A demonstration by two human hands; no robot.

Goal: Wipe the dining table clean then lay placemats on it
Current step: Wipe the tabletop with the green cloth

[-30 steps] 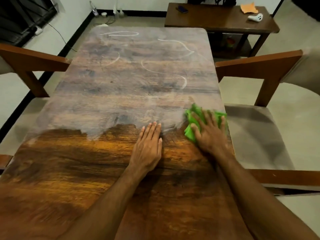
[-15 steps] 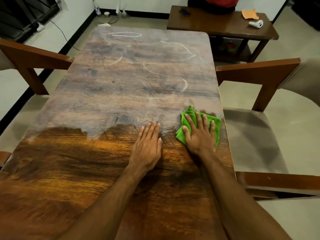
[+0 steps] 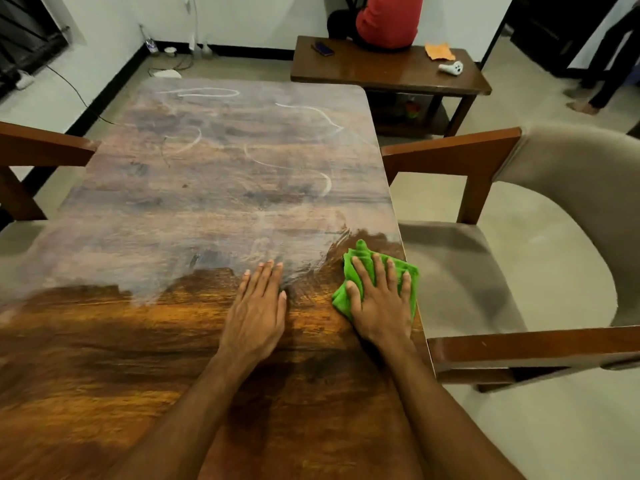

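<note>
- The right hand [image 3: 381, 306] lies palm-down on a green microfibre cloth [image 3: 356, 261], fingers straight and spread, pressing it flat against the wooden dining table [image 3: 207, 188]; nothing is curled round the cloth.
- The cloth sits near the table's right edge, bunched a little, with its folds poking out past the fingertips and on the thumb side of the hand.
- The left hand [image 3: 258, 313] rests flat on the tabletop just beside the right one, fingers together and straight, holding nothing.
- The near part of the table shows dark, glossy wood; the far part is covered with a pale, hazy film crossed by curling white streaks [image 3: 298, 168].
- The boundary between the two runs just ahead of both sets of fingertips.
- A padded chair with wooden arms [image 3: 519, 271] stands at the table's right side, and another chair's wooden arm [image 3: 45, 147] shows on the left.
- Beyond the far end stands a low wooden side table [image 3: 388, 72] carrying a phone [image 3: 323, 49], an orange cloth [image 3: 440, 51] and a white controller [image 3: 451, 68].
- A person in a red top [image 3: 389, 20] sits behind it.
</note>
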